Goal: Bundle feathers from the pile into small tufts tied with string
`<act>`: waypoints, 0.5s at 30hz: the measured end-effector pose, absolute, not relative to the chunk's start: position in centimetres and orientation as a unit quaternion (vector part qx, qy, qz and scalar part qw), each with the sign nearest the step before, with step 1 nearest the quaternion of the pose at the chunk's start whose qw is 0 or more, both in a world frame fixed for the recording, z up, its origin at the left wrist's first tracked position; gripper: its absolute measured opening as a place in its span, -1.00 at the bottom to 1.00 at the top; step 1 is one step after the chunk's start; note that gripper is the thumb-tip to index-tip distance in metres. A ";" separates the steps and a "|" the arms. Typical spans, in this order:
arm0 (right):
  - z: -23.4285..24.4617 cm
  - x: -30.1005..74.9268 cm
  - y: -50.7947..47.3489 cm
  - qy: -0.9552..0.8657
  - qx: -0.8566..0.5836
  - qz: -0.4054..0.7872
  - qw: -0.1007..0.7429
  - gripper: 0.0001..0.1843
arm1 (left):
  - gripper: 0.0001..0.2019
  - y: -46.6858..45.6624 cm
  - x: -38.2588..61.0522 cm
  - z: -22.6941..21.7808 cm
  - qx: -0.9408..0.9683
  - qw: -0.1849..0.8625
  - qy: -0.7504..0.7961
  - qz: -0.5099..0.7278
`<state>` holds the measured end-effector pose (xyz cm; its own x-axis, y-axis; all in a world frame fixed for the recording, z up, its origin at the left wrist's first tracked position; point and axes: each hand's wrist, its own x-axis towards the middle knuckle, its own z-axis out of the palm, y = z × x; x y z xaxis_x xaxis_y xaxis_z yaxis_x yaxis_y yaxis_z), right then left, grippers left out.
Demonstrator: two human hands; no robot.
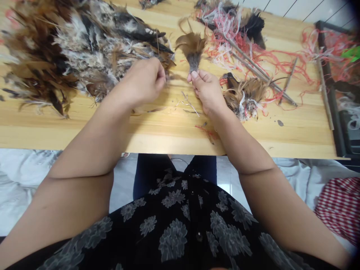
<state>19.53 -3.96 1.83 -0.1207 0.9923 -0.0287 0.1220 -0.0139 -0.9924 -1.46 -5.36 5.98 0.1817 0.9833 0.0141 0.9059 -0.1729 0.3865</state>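
My right hand (206, 90) pinches the grey base of a small bunch of brown feathers (191, 48), which fans upward over the wooden table (168, 127). My left hand (143, 80) is closed at the edge of a large heap of brown, white and black feathers (78, 45), its fingertips curled in among them. What the left fingers hold is hidden. The two hands sit a short gap apart above the table's middle.
A tied feather bundle (244, 95) lies just right of my right hand. Thin sticks (253, 65) and red and white plastic strings (230, 33) are strewn at the back right. A dark frame (332, 93) stands at the right edge. Red checked cloth (340, 206) lies lower right.
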 end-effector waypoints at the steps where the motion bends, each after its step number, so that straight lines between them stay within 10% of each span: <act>1: 1.8 19.6 -3.9 -0.554 -0.503 0.500 0.435 -0.63 | -0.88 -5.2 -1.7 5.9 0.748 0.139 0.626 0.168; 8: 1.1 19.6 -3.7 -0.568 -0.509 0.481 0.432 -0.61 | -0.71 -3.2 -1.8 3.2 0.650 0.343 0.478 0.480; 15: -0.4 19.2 -3.6 -0.611 -0.469 0.491 0.407 -0.41 | -0.57 -3.0 -0.1 1.0 0.635 0.413 0.415 0.504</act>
